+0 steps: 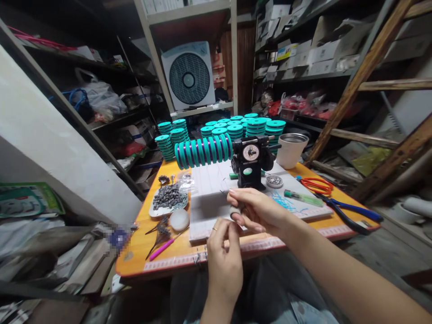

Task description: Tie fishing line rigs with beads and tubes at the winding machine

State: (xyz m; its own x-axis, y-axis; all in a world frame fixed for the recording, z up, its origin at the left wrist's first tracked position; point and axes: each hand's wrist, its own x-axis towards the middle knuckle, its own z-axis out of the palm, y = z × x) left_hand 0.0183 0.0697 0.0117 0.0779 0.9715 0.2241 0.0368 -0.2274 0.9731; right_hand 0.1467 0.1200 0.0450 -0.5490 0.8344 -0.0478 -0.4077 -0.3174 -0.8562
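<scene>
My right hand (pixel 251 208) is closed in a pinch above the white board (pixel 205 220). A thin dark wisp, like a bit of line or a small hook, shows beside its fingertips. One of its fingers wears a greyish sleeve. Just below, near the board's front edge, my left hand (pixel 224 252), with a ring on a finger, has its fingertips pressed together close to the right fingers. What it pinches is too small to name. Beyond both hands stands a black hand-crank winder (pixel 251 157), with a row of teal spools (pixel 204 151) on its shaft.
Stacks of teal spools (pixel 236 128) line the back. At left lie a dish of grey sinkers (pixel 168 197), a round white lid (pixel 179 220) and a pink-handled tool (pixel 162 249). Blue-handled pliers (pixel 357 210), orange cord (pixel 317 185) and a white cup (pixel 292 150) are at right.
</scene>
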